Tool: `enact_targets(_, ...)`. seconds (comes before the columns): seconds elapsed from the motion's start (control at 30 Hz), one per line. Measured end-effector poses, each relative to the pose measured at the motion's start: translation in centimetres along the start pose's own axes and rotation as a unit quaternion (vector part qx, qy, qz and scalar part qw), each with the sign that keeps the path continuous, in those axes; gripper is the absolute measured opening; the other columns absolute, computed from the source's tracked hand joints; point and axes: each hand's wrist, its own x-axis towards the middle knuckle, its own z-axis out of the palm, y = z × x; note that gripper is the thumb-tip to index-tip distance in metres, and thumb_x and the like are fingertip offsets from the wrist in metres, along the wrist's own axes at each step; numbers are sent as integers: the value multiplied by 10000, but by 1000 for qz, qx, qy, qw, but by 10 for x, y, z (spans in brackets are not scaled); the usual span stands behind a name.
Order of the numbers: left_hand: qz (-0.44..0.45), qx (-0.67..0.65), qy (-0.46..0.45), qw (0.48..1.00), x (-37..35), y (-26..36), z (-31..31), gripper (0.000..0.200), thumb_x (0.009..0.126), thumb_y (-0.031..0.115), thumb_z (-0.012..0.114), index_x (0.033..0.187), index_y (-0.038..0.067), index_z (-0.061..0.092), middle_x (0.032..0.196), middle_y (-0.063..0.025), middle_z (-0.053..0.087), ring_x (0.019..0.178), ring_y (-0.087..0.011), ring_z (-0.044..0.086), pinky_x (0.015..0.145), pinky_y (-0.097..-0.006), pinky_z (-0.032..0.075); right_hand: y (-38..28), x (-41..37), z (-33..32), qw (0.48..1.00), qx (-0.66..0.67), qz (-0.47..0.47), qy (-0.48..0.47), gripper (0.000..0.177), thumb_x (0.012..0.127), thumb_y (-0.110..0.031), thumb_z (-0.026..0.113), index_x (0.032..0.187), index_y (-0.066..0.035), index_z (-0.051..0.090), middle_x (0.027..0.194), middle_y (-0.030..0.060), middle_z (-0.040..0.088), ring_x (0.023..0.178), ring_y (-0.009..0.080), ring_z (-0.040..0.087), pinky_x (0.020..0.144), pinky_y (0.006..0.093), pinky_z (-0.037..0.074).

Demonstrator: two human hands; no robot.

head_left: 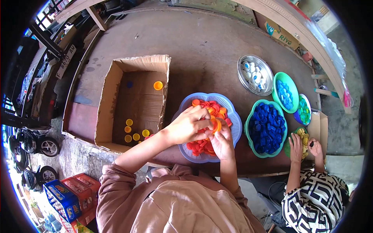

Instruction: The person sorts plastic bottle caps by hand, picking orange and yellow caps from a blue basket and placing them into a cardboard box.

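Observation:
Both of my hands meet above a blue-purple basket filled with red and orange caps. An orange cap is between my fingers. My left hand comes in from the left, its fingers curled and pinched at the cap's left side. From below, my right hand grips the same cap with thumb and fingers. To the left, a cardboard box holds several yellow and orange caps on its bottom, with one larger orange cap near its right wall.
Right of the basket are a green basket of dark blue caps, a metal bowl of white caps, a green bowl of light blue caps and a bowl of green caps. A co-worker's hands are over yellow caps.

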Motion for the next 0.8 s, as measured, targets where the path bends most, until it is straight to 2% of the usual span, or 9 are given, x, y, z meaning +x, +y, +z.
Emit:
enact_targets(0.13, -36, 26, 6, 999, -4, -4, -1, 177, 685, 157, 754, 817, 97, 652, 857, -43, 519, 819, -222, 532, 744, -339, 457, 3, -3, -18, 990, 38, -73, 110, 338, 926, -98, 473, 1257, -38, 443, 1245, 119, 507, 1148, 251, 510, 978, 401, 437)
enact_targets(0.2, -67, 62, -30, 995, -14, -14, 7, 187, 689, 167, 753, 830, 87, 659, 862, -57, 527, 831, -229, 533, 760, -340, 457, -3, -5, -32, 992, 68, -68, 87, 379, 921, -99, 490, 1291, -60, 416, 1233, 108, 516, 1138, 244, 520, 982, 405, 433)
enact_targets(0.23, -99, 68, -79, 990, -19, -16, 11, 332, 704, 191, 748, 998, 73, 648, 952, -92, 542, 904, -262, 543, 818, -356, 457, -4, -6, -35, 992, 69, -65, 82, 378, 922, -101, 490, 1290, -61, 417, 1234, 110, 516, 1135, 243, 523, 979, 407, 435)
enact_targets(0.37, -131, 38, -43, 990, -19, -13, 15, 653, 713, 237, 751, 1285, 87, 476, 1157, -123, 503, 1043, -310, 527, 907, -390, 441, 0, -8, -33, 994, 64, -38, 81, 372, 924, -111, 489, 1285, -55, 421, 1240, 111, 514, 1134, 232, 523, 974, 409, 439)
enact_targets(0.53, -7, 11, -49, 999, 4, 0, 3, 554, 692, 260, 763, 1175, 75, 567, 1108, -101, 544, 1015, -294, 548, 880, -390, 460, 10, -1, -8, 999, 1, 25, 40, 357, 928, -107, 495, 1274, -48, 430, 1222, 59, 495, 1142, 163, 496, 914, 357, 453)
enact_targets(0.67, -41, -6, -29, 999, -4, -18, -22, 376, 693, 175, 765, 1006, 48, 600, 1045, -95, 598, 1012, -274, 559, 889, -382, 449, 0, 5, -13, 991, -131, 16, -14, 452, 964, -257, 448, 1336, -15, 365, 1262, 125, 486, 1126, 232, 522, 938, 369, 437)
enact_targets(0.7, -64, 24, 7, 998, -5, -22, -37, 348, 688, 131, 769, 980, 46, 599, 1030, -95, 609, 1006, -269, 563, 900, -385, 434, -7, 4, -18, 973, -226, 5, 54, 474, 966, -290, 440, 1332, 1, 365, 1238, 142, 494, 1082, 237, 546, 928, 360, 444)
enact_targets(0.77, -175, 144, 98, 969, -16, -43, -59, 484, 659, 74, 778, 1108, 63, 598, 1039, -95, 613, 951, -245, 587, 760, -335, 483, -13, -2, -41, 905, -389, -56, 162, 410, 909, -198, 561, 1258, -7, 462, 1143, 147, 548, 989, 212, 579, 844, 322, 468)
enact_targets(0.8, -261, 123, 138, 947, -29, -65, -65, 496, 676, 93, 759, 1134, 44, 575, 1031, -118, 606, 958, -291, 564, 861, -390, 453, -14, -5, -49, 847, -483, -84, 204, 366, 875, -145, 612, 1204, -16, 520, 1080, 137, 581, 919, 200, 600, 782, 314, 489)
